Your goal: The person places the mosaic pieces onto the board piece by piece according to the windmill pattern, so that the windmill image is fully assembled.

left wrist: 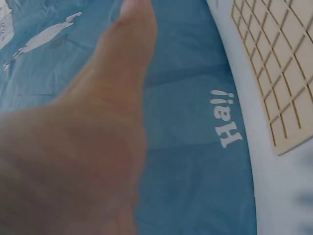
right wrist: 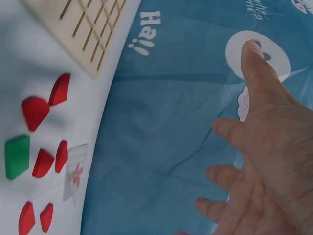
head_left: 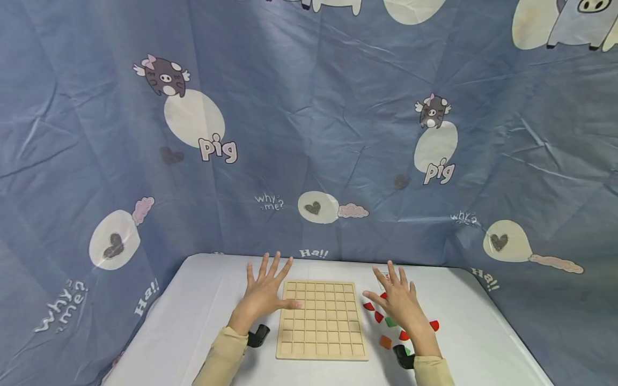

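A square wooden grid board [head_left: 321, 321] lies on the white table between my two hands. My left hand [head_left: 263, 295] is raised with its fingers spread, its thumb overlapping the board's left edge in the head view. Nothing is in it. On the other side my right hand [head_left: 401, 303] is also spread and holds nothing, above a scatter of small blocks. Among them are several red quarter-round blocks [right wrist: 35, 112], a green block [right wrist: 17, 156] and an orange square block [head_left: 385, 342]. The right hand and forearm hide part of the scatter in the head view.
A small printed card [right wrist: 76, 171] lies near the table's far edge, beyond the red blocks. The white table [head_left: 193, 311] ends at a blue curtain [head_left: 309, 134] with pig prints, which rises behind it and along both sides. Black wrist cameras are strapped below both hands.
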`<state>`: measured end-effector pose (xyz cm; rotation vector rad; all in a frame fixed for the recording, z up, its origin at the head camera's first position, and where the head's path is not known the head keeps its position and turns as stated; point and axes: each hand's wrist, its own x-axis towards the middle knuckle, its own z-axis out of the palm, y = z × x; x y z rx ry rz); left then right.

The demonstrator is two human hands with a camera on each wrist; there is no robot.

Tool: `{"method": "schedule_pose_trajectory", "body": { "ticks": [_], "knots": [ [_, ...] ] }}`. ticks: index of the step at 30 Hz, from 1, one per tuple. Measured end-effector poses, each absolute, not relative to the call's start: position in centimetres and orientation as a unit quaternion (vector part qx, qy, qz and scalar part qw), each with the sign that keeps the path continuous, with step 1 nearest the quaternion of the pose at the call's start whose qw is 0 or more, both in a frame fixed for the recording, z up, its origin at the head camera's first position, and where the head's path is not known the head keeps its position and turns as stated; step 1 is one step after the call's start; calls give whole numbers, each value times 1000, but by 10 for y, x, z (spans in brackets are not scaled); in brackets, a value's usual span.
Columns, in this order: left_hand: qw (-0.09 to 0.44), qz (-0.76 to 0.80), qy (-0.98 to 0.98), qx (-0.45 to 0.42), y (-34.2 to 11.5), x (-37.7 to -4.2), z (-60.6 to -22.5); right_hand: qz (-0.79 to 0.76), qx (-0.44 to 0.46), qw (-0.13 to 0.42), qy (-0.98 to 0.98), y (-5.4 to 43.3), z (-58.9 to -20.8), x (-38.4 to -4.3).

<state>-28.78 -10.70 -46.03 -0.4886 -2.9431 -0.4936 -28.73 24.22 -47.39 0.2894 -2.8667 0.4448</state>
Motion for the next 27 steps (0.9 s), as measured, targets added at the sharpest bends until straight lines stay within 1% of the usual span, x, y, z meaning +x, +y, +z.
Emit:
{"method": "schedule_pose_trajectory", "body": {
  "ticks": [10,18,20,23,27],
  "knots": [
    [16,-140,-964,-225,-127,-298,-469,177,132,108,-969,253,-479,-294],
    [-48,-152,-946,-281,-137,-300,-489,215,156,103,-958,259,-488,-296],
    [-57,-151,-942,-294,-138,-299,-494,223,163,102,-956,260,-490,-297],
    [-67,-145,-940,-301,-140,-297,-502,241,169,89,-951,261,-494,-298],
    [-77,-136,-941,-300,-143,-293,-513,273,161,54,-947,262,-500,-300]
  ]
}}
